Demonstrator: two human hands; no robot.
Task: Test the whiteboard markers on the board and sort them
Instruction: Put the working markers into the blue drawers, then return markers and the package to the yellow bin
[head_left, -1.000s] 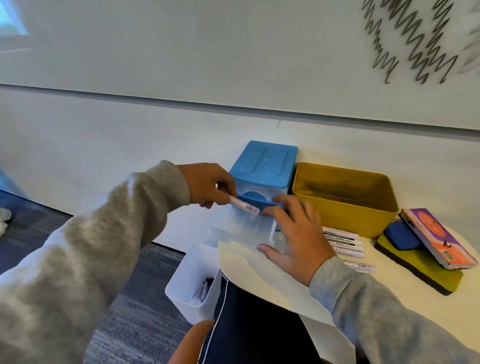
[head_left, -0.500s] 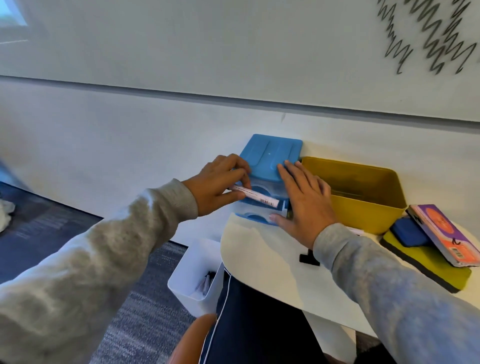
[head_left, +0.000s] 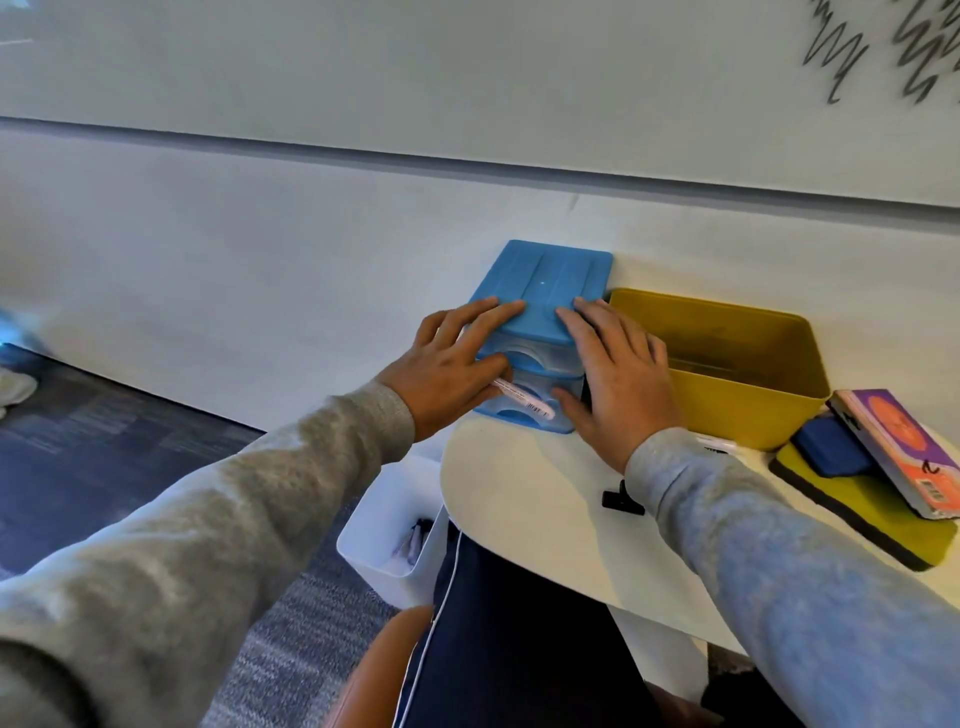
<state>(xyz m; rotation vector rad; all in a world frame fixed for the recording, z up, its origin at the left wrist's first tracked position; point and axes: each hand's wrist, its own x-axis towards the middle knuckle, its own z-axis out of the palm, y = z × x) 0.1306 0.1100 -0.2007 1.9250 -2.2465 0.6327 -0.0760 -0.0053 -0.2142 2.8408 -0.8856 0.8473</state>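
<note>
— So where is the marker (head_left: 522, 402)?
— Tucked under the left hand (head_left: 449, 371), pinched beneath its fingers against the blue drawer box (head_left: 545, 291) front.
— And the right hand (head_left: 615, 374)?
— Flat, fingers straight, pressing the box just beside it.

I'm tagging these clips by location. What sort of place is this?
Probably an office or meeting room, or perhaps a classroom. A wall-mounted whiteboard carries marker scribbles, board erasers lie on a small white table, and the floor is grey-blue carpet.
</note>
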